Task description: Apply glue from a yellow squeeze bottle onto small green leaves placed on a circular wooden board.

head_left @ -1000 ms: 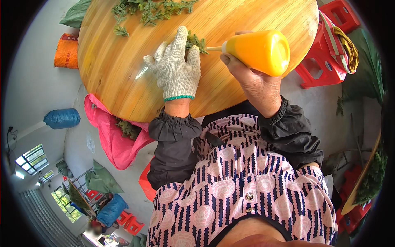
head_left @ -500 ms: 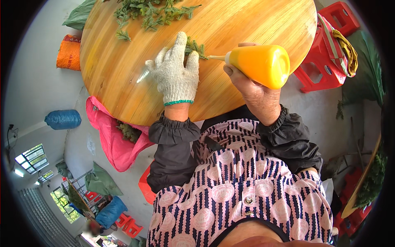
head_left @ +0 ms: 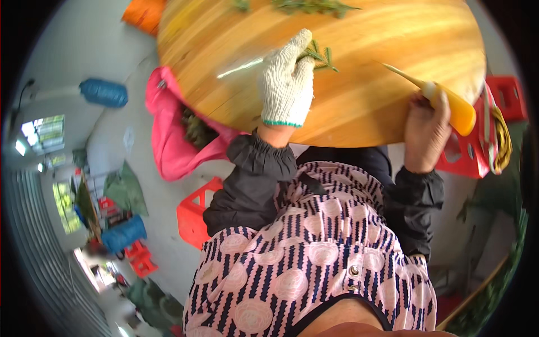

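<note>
right hand (head_left: 428, 132) curled round bottle (head_left: 457, 112) at frame right, long axis slanting, nozzle (head_left: 401, 72) toward upper left; left hand (head_left: 285, 84) pinching sprig (head_left: 320, 58), tips rightward.

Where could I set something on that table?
Bare wood on the round table lies between the held evergreen sprig and the yellow squeeze bottle, and left of the gloved left hand. More sprigs crowd the picture's top.

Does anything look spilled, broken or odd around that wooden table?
I see no clear spill or damage on the table. One mismatch: the left hand wears a whitish glove, while the right hand, holding the yellow bottle, is bare.
</note>
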A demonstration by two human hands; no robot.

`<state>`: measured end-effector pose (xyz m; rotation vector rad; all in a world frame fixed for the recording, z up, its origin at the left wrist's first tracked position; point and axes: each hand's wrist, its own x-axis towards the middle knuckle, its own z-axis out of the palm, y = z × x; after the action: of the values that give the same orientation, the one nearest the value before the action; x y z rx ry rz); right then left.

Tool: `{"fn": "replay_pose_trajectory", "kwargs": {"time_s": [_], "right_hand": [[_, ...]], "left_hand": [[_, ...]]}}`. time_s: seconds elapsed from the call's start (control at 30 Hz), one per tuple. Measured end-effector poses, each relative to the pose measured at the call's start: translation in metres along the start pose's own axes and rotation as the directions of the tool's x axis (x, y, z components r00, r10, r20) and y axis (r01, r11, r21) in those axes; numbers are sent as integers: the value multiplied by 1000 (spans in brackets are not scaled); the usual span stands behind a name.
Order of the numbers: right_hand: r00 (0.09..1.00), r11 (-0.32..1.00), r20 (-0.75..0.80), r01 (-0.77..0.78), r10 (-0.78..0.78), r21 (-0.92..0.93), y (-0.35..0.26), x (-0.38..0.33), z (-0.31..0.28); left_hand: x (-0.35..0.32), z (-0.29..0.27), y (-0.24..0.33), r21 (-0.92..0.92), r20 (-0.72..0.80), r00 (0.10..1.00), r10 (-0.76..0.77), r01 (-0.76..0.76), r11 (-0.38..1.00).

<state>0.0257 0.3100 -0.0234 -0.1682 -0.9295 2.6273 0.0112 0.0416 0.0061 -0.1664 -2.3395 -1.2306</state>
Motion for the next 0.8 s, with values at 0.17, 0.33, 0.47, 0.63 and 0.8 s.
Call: {"fn": "replay_pose_trajectory", "kwargs": {"time_s": [0.17, 0.33, 0.47, 0.63, 0.8], "right_hand": [[998, 992, 18, 56, -54, -116, 1, -3, 7], [999, 996, 40, 23, -19, -88, 3, -5, 15], [999, 998, 41, 12, -10, -67, 0, -5, 8], [999, 996, -24, 42, -44, -81, -1, -9, 8], [1000, 995, 21, 20, -18, -101, -5, -15, 14]], "left_hand": [[-30, -95, 9, -119, -406, 900, -158, 119, 986], [-84, -237, -103, 453, -462, 852, -245, 465, 761], [-60, -237, -81, 599, -477, 746, -464, 662, 449], [14, -183, -48, 223, -363, 855, -370, 465, 856], [100, -104, -106, 271, -141, 983, -116, 151, 951]]}}
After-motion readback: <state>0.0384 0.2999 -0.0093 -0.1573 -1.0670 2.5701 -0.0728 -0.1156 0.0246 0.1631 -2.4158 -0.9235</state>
